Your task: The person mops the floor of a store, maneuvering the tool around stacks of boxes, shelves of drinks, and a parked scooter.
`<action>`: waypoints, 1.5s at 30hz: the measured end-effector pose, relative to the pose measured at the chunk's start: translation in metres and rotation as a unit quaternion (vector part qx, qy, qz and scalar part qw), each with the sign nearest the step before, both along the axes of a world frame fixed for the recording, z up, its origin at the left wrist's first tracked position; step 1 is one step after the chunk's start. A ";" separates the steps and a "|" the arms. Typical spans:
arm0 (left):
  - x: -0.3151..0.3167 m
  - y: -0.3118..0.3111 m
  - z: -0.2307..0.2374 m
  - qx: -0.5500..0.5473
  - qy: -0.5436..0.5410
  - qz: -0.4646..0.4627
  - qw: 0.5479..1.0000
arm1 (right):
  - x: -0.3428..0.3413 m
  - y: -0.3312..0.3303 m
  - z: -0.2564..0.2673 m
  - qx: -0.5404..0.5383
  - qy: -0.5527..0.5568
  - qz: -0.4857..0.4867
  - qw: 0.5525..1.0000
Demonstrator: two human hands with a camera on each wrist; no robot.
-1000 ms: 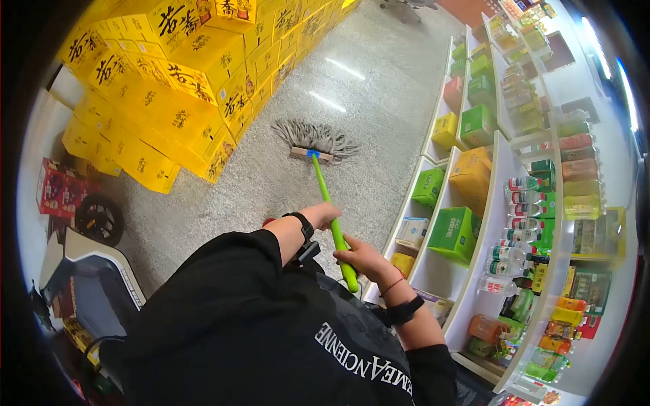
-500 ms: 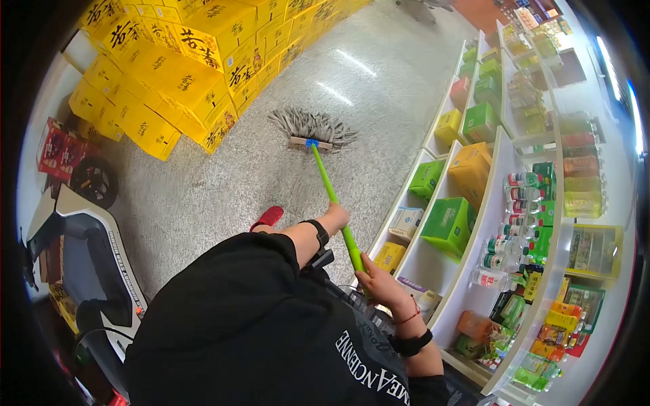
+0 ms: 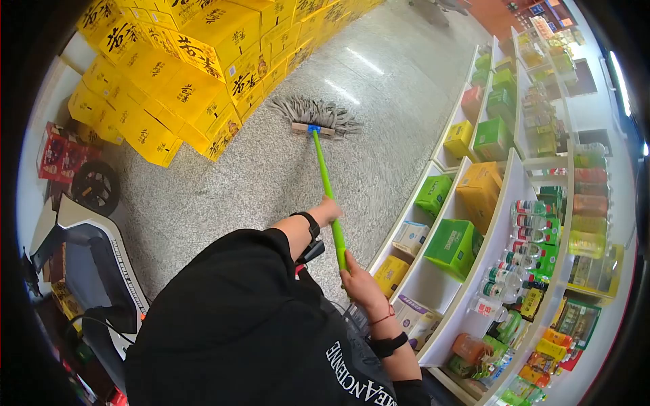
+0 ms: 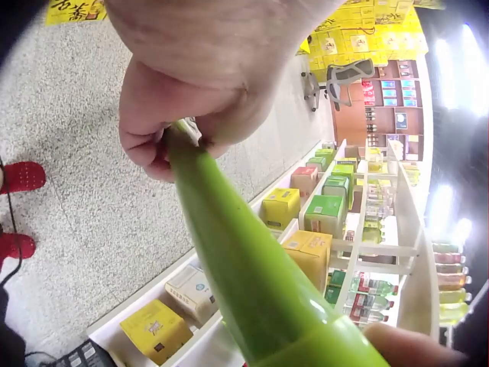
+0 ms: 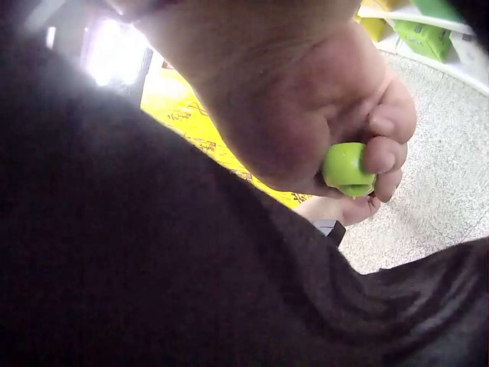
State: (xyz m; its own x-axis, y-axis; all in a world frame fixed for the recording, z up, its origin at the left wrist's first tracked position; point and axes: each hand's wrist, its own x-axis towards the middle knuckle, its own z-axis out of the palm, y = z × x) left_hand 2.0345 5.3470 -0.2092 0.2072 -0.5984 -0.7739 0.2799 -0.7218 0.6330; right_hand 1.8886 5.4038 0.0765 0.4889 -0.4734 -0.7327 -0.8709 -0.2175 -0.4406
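Note:
A mop with a long green handle (image 3: 325, 172) stretches forward from my body. Its grey string head (image 3: 315, 111) lies spread on the speckled floor, fixed under a wooden bar with a blue joint. Partway down the handle, my left hand (image 3: 328, 211) grips it with curled fingers. My right hand (image 3: 363, 284) holds the handle nearer its top end, close to my body. In the right wrist view, the round green handle end (image 5: 348, 164) sticks out of the curled right fingers (image 5: 386, 155).
Stacked yellow cartons (image 3: 162, 88) stand on the left. White shelves (image 3: 433, 298) with boxes and bottles run along the right. A grey-and-white scooter (image 3: 95, 237) is at the lower left, by a black wheel (image 3: 96, 187). Red slippers (image 4: 23, 177) show on the floor.
The mop head was drawn slightly toward me, then pushed forward along the floor again. Both hands kept their hold on the handle. The red slipper has gone out of sight in the head view.

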 end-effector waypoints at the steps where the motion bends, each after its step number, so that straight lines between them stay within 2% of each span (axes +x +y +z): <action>1: 0.013 -0.002 0.019 0.002 0.002 0.003 1.000 | 0.007 -0.002 -0.003 -0.006 -0.003 -0.013 1.000; 3: 0.037 -0.003 0.059 0.041 0.013 -0.023 0.999 | 0.013 -0.005 -0.012 -0.005 -0.024 -0.021 0.999; 5: 0.042 -0.003 0.067 0.043 -0.002 -0.028 0.999 | 0.018 -0.007 -0.015 0.020 -0.021 -0.052 0.998; 9: 0.038 0.005 0.081 0.043 -0.041 -0.028 0.998 | 0.007 -0.002 -0.015 0.005 -0.033 -0.052 0.998; 11: 0.019 0.007 0.050 0.041 -0.053 -0.002 0.998 | -0.003 0.003 -0.010 -0.055 -0.032 -0.014 0.998; 13: 0.003 0.021 0.045 0.044 -0.060 0.028 0.997 | -0.017 0.011 -0.009 -0.048 -0.028 -0.012 0.998; 15: -0.009 0.038 0.048 0.061 0.012 0.089 0.994 | -0.032 0.023 -0.004 -0.042 -0.028 -0.012 0.999; 18: -0.036 0.063 0.029 0.040 0.025 0.037 0.998 | -0.063 0.042 0.003 -0.043 -0.048 0.017 0.998; 21: -0.049 0.110 0.139 0.028 0.018 -0.004 0.999 | -0.101 0.065 0.007 -0.027 -0.057 0.017 0.998; 24: -0.084 0.144 0.104 0.062 0.018 -0.059 0.996 | -0.131 0.097 0.027 -0.004 -0.066 0.018 0.998; 27: -0.110 0.183 0.116 0.058 0.043 -0.073 0.995 | -0.158 0.121 0.041 -0.003 -0.050 0.053 0.997; 28: -0.117 0.197 0.108 0.060 0.042 -0.072 0.995 | -0.165 0.130 0.045 -0.007 -0.051 0.075 0.996; 30: -0.126 0.218 0.094 0.039 0.080 -0.135 0.987 | -0.178 0.149 0.049 -0.007 -0.051 0.101 0.994; 34: -0.140 0.253 0.109 0.074 0.106 -0.108 0.986 | -0.190 0.171 0.063 -0.018 -0.014 0.154 0.988; 36: -0.138 0.269 0.110 0.087 0.165 -0.112 0.976 | -0.190 0.179 0.070 -0.026 -0.010 0.184 0.983; 42: -0.138 0.307 0.159 0.102 0.095 -0.069 0.988 | -0.186 0.190 0.075 -0.003 -0.028 0.194 0.981; 45: -0.129 0.320 0.117 0.084 0.160 -0.047 0.982 | -0.178 0.201 0.071 0.015 -0.042 0.191 0.981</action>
State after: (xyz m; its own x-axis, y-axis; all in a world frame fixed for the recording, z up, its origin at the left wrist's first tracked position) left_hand 1.9059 5.6672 -0.0920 -0.1126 -0.4607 -0.8804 0.3720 -0.8411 0.3926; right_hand 1.7102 5.6048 0.1476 0.6858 -0.2231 -0.6927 -0.6886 -0.5070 -0.5185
